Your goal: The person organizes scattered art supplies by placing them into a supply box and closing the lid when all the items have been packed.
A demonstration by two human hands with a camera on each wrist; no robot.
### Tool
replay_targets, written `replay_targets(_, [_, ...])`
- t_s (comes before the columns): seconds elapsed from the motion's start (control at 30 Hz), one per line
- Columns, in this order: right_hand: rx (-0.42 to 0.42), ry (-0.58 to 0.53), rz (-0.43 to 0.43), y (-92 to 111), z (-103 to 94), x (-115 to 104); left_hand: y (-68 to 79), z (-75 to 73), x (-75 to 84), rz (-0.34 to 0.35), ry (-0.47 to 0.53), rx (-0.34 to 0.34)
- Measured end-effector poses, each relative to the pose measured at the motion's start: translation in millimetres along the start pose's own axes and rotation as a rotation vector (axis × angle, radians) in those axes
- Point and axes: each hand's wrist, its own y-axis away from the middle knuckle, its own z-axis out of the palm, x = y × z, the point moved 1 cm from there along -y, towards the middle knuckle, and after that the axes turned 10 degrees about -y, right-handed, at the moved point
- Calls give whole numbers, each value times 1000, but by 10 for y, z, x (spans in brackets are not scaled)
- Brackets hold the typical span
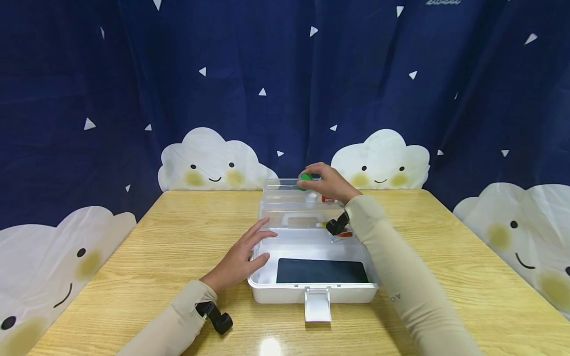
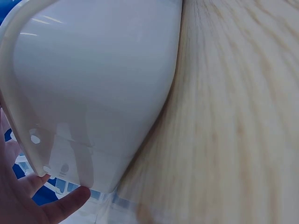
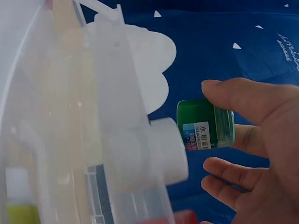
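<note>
1. Closest to me is one white box [image 1: 280, 295], its one latch [image 1: 317, 306] hanging at the front. One dark flat slab [image 1: 321, 271] lies inside, long side running left to right.
2. The left hand [image 1: 240, 259] is at the box's left side, fingers spread and holding nothing; I can't tell whether a fingertip touches the box.
3. Further back, on the box's right, I count one orange thing [image 1: 345, 234] and one yellow-and-white thing [image 3: 23, 200], both too hidden to name.
4. The right hand [image 1: 328, 182] is over the far clear tray [image 3: 124, 93], pinching one green jar [image 3: 198, 121] between thumb and finger; the other fingers I see bend loosely, clear of it.
5. The relation I'd steer by: the green jar sits at the right fingertips, above the tray, just left of one white jar [image 3: 170, 151]. It's squat, ribbed end toward the fingers, axis nearly upright by my judgement. Whether the jars touch, I can't tell. The left hand is well apart.
6. One red container [image 1: 327, 199] stands right of the white jar.
7. Farthest: one blue curtain [image 1: 267, 49].
</note>
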Motion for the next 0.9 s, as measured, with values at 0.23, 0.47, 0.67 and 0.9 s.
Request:
replay_targets(0.23, [-12,46,1,-70,131,-25,3,6,-1,-14,6,-12])
replay_targets(0.47, [-43,95,-6,-130,226,-36,-2,7,4,-20,12,-14])
replay_targets(0.67, [-65,111,20,-164,298,-18,-6,20,-27,1,12,-4])
replay_targets(0.9, [-74,140,8,-191,333,-23,-9,22,-57,21,11,-1])
